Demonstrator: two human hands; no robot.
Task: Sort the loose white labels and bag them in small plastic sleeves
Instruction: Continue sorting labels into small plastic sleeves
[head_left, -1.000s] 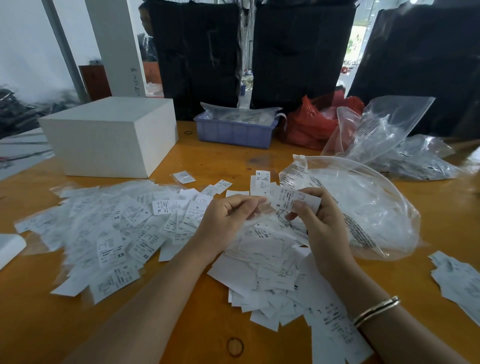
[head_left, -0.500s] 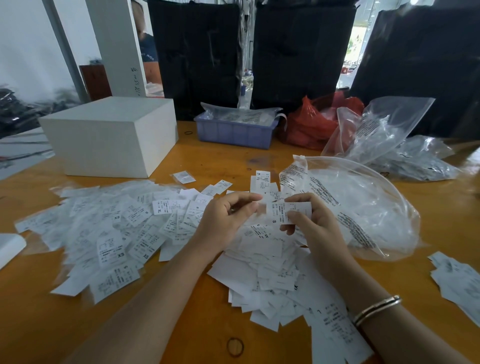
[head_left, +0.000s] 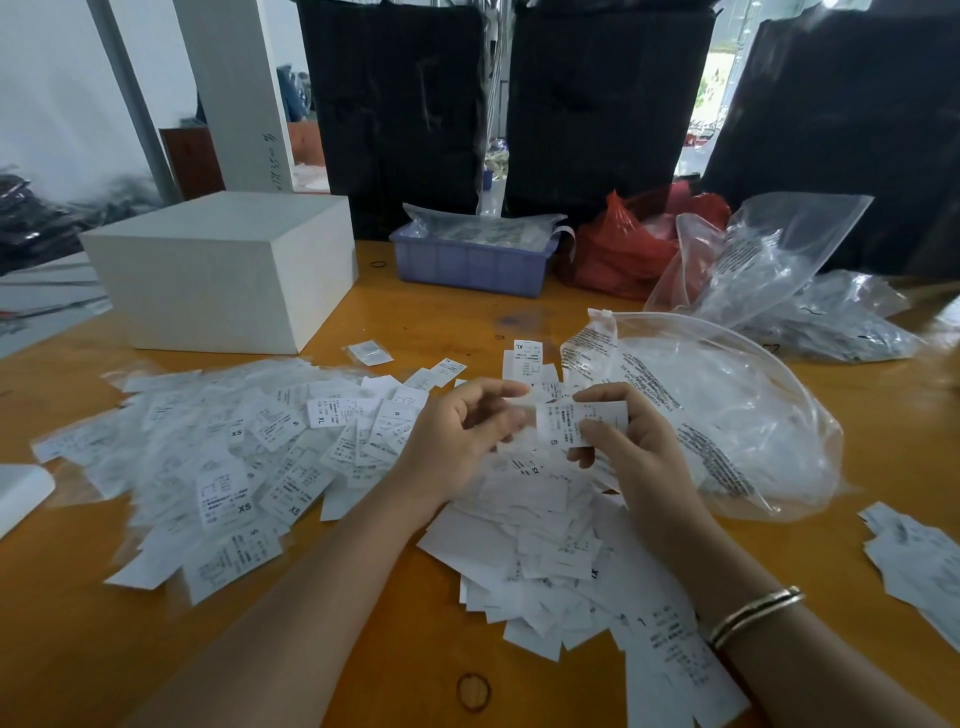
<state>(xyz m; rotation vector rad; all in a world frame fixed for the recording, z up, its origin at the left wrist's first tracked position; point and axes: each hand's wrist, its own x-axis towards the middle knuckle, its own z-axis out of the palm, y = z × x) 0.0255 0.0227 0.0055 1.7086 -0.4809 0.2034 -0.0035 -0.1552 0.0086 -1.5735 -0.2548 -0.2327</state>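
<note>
Sorting station, early stage. Right hand (head_left: 631, 447) pinches a small stack of labels (head_left: 579, 422), top one reading S; left hand (head_left: 457, 441), fingers loosely curled, holds nothing I can make out through the blur. Loose white labels (head_left: 530, 535) remain heaped beneath both hands; sleeved labels (head_left: 228, 457), apparently done, spread toward nine o'clock. Large clear bag (head_left: 727, 415) at two o'clock. Most work remains.

The worktop (head_left: 426, 317) is glossy orange wood. Matt white paper labels (head_left: 244, 457) cover it, beside a crinkled clear plastic bag (head_left: 727, 415), a blue plastic tray (head_left: 467, 265) and a shiny metal bangle (head_left: 753, 613).
</note>
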